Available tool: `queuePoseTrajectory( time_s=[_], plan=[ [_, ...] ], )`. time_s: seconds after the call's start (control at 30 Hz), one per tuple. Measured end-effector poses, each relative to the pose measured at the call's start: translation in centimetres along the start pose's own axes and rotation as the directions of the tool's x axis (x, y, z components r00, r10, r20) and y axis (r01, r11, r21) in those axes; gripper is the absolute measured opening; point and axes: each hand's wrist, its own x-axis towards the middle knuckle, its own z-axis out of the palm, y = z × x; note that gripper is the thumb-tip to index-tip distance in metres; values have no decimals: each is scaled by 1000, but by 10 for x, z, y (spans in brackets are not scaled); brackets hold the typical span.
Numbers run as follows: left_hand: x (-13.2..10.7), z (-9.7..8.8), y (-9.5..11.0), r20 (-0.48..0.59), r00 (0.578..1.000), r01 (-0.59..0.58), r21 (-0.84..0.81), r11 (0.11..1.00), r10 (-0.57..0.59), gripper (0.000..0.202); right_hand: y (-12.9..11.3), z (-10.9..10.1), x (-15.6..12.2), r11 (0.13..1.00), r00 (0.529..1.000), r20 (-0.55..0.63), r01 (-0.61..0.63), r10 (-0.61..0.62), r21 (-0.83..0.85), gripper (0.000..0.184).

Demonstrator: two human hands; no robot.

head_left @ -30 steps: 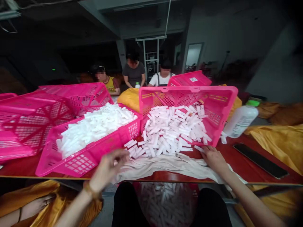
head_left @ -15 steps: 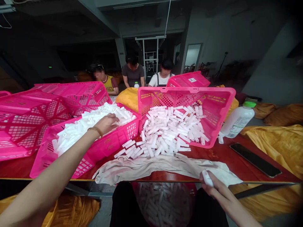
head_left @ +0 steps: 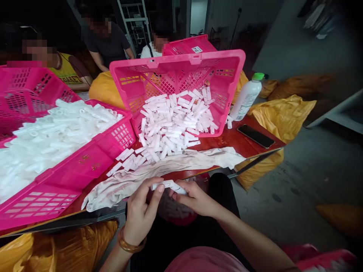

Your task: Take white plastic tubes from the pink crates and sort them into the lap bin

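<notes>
My left hand [head_left: 141, 209], with a bangle at its wrist, pinches a small white plastic tube [head_left: 167, 184] between thumb and fingers. From the other side my right hand [head_left: 193, 195] is closed on a white plastic piece with a thin dark mark [head_left: 180, 189]. The two pieces meet end to end at an angle; whether they are joined I cannot tell. Both hands are over my lap, just in front of the table edge. Beyond them lies a crumpled whitish cloth [head_left: 181, 161], with a pile of white marked pieces [head_left: 172, 128] behind it.
A pink crate [head_left: 99, 160] full of white tubes is at left. Another pink crate [head_left: 177, 62] lies tipped on its side around the pile. A green-capped bottle [head_left: 247, 99] and a phone [head_left: 256, 136] are at right. Several people sit across the table.
My left hand has left the tube-filled crate and come down to my right hand, now holding a tube. My right hand has moved left. The view has turned right and down.
</notes>
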Motion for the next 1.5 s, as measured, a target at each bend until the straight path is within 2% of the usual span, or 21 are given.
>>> queuePoseTrajectory(
  time_s=[0.1, 0.2, 0.27, 0.33, 0.4, 0.5, 0.6, 0.67, 0.73, 0.8, 0.87, 0.93, 1.03, 1.1, 1.13, 1.2, 1.27, 1.33, 1.4, 1.5],
  plan=[
    [-3, 7, -3, 70, 997, -27, -28, 999, 29, 19, 7, 0, -11, 973, 996, -89, 7, -28, -231, 14],
    [-8, 14, -5, 128, 991, 44, -55, 998, -37, 18, 16, 4, -17, 840, 980, -167, -4, -104, -542, 21],
    [-14, 24, -6, 120, 992, 43, -58, 997, -36, 18, 19, 10, -18, 805, 980, -158, 5, -123, -593, 20],
    [-23, 33, -8, 109, 994, 39, -66, 997, -32, 22, 20, 15, -18, 851, 984, -140, 18, -107, -525, 18],
    [-30, 38, -11, 145, 988, 61, -83, 995, -48, 32, 17, 18, -19, 925, 993, -90, 37, -77, -379, 14],
    [-35, 31, -18, 166, 982, 109, -93, 990, -92, 39, 14, 16, -21, 995, 999, 34, 25, -22, -92, 12],
    [-29, 18, -23, 113, 993, 50, -115, 992, -37, 22, 14, 13, -23, 980, 986, 162, -63, 32, 189, 18],
    [-23, 14, -22, 182, 983, -14, -135, 991, 38, 10, 15, 14, -24, 929, 966, 248, -151, 67, 338, 22],
    [-19, 15, -19, 262, 963, -34, -139, 990, 70, 17, 16, 15, -25, 920, 968, 240, -161, 77, 356, 23],
    [-19, 18, -13, 248, 968, -13, -102, 995, 38, 21, 16, 16, -27, 984, 991, 122, -69, 49, 164, 20],
    [-22, 22, -6, 205, 979, 26, -39, 999, -18, 23, 17, 17, -29, 985, 1000, -6, 9, -10, -171, 18],
    [-27, 26, 0, 171, 983, 74, 5, 997, -74, 25, 21, 20, -32, 882, 995, -70, 29, -69, -471, 22],
    [-31, 30, 5, 146, 977, 158, -24, 987, -152, 31, 31, 29, -36, 693, 979, -116, 35, -169, -720, 28],
    [-30, 32, 4, 144, 966, 227, -77, 971, -214, 34, 34, 33, -37, 629, 970, -152, 2, -190, -777, 32],
    [-29, 34, 3, 144, 960, 258, -102, 961, -242, 35, 33, 33, -37, 638, 968, -176, -20, -181, -770, 33],
    [-28, 36, -1, 133, 958, 272, -134, 953, -255, 35, 28, 29, -35, 741, 976, -180, -32, -120, -670, 30],
    [-28, 38, -6, 122, 974, 205, -142, 968, -188, 31, 22, 20, -33, 879, 997, -53, 21, -52, -476, 24],
    [-30, 40, -10, 155, 979, 153, -153, 976, -130, 30, 17, 11, -33, 941, 996, 85, 42, -14, -336, 24],
    [-34, 43, -13, 219, 960, 216, -198, 956, -171, 33, 17, 9, -35, 916, 996, 80, -4, 39, -401, 22],
    [-41, 51, -15, 279, 906, 396, -298, 869, -317, 37, 23, 18, -42, 789, 991, -70, -135, 116, -599, 17]
  ],
)
